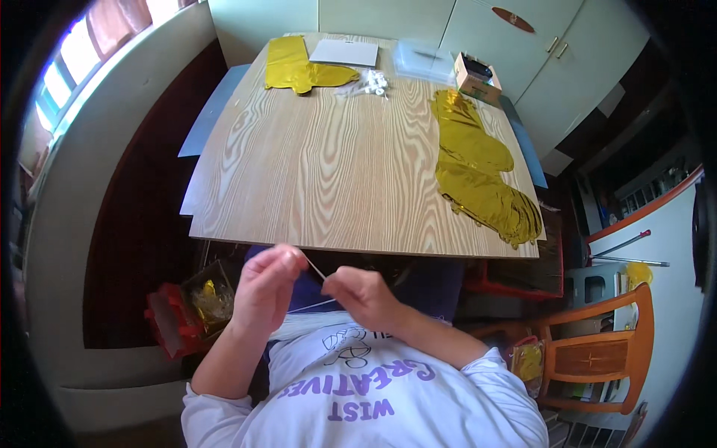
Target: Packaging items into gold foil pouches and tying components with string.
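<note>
Thin white strand (pixel 314 266): spans the short gap between the two hands, in front of the near table edge and above the lap. Runs straight, slanting down from left to right. Left hand (pixel 267 284): thumb and fingers pinched closed on the upper end. Right hand (pixel 364 295): fingers curled closed at the lower end; exact finger contact hidden. A pale line (pixel 310 305) shows below the hands; cannot tell if it is the same strand.

Beyond: wood-grain table (pixel 321 164). Gold foil pile (pixel 474 149) lies flat along its right side. At the far edge, left to right: gold foil piece (pixel 285 63), white flat box (pixel 343 54), clear bag of white pieces (pixel 367 84) just nearer, clear plastic tray (pixel 422 61), small carton (pixel 478 82).
</note>
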A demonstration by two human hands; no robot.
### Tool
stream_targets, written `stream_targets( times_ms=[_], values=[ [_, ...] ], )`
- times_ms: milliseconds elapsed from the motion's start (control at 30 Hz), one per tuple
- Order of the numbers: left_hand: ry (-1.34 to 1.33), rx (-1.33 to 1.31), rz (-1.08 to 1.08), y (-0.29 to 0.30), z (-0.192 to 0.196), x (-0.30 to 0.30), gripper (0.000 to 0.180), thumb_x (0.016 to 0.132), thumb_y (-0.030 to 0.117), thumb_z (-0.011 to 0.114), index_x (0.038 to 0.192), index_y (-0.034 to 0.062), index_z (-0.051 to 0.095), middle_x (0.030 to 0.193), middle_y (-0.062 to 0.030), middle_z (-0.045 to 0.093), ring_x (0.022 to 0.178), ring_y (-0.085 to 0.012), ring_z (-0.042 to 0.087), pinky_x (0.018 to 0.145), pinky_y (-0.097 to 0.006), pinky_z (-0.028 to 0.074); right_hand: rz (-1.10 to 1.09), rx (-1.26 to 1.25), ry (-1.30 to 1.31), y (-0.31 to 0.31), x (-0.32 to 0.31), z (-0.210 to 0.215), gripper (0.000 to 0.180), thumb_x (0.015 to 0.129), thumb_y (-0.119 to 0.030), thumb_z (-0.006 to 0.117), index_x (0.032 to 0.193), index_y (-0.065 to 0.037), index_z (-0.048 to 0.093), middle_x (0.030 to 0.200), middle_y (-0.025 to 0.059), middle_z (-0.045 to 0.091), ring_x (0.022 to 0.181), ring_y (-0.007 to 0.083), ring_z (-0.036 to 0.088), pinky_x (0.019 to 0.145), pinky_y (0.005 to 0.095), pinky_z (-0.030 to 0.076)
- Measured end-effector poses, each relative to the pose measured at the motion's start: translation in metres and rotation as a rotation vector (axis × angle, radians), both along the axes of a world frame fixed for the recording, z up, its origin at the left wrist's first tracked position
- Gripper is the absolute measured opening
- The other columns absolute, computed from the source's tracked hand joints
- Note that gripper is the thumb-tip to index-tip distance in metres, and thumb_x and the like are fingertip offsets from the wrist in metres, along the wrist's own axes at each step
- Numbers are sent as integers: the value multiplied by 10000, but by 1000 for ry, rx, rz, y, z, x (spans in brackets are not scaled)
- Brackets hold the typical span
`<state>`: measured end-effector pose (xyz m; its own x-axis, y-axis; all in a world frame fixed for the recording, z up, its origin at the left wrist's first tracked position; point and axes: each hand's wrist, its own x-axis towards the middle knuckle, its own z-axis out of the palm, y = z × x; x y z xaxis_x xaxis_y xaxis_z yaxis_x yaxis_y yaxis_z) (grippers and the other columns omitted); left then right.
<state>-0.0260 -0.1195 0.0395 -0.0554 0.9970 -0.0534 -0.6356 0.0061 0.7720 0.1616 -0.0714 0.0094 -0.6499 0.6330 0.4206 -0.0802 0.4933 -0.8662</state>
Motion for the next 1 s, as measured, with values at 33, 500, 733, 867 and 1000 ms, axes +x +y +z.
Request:
stream_targets(
  times_ms=[33, 500, 733, 867, 1000],
  values=[
    [-16, -16, 145, 4, 5, 5, 137, 935, 84, 582, 881, -10, 666, 912, -30, 612, 809, -89, 511, 775, -218, 389, -8, 92, 0, -7, -3, -3, 54, 867, -71, 625, 895, -27, 610, 726, 96, 532, 628, 259, 555, 582, 344, 464],
    [985, 392, 513, 9, 10, -1, 146, 679, 14, 751, 798, 89, 715, 694, 1, 526, 659, -144, 477, 636, -299, 372, 296, 334, -204, 1, 9, 41, 64, 824, -89, 647, 812, -65, 589, 727, 88, 560, 661, 272, 579, 605, 357, 470],
    [837, 617, 199, 4, 19, 13, 145, 711, 41, 756, 831, 114, 722, 726, 6, 505, 697, -182, 493, 738, -310, 351, 108, 189, -156, 36, 12, 43, 122, 892, -94, 610, 791, -43, 562, 690, 96, 558, 610, 246, 582, 596, 350, 483],
    [1291, 617, 357, 22, -10, -4, 192, 696, 52, 772, 861, 138, 725, 756, 5, 539, 703, -175, 498, 745, -333, 354, 304, 212, -124, 12, 16, 67, 42, 846, -74, 604, 816, -52, 586, 713, 125, 577, 620, 293, 599, 601, 364, 496],
    [987, 753, -22, 5, 1, 17, 242, 665, 19, 760, 876, 133, 724, 736, 1, 552, 701, -165, 516, 685, -328, 390, 23, 120, -175, 47, 14, 63, 55, 867, -77, 605, 835, -34, 590, 727, 144, 577, 645, 283, 623, 592, 343, 495]
  ],
)
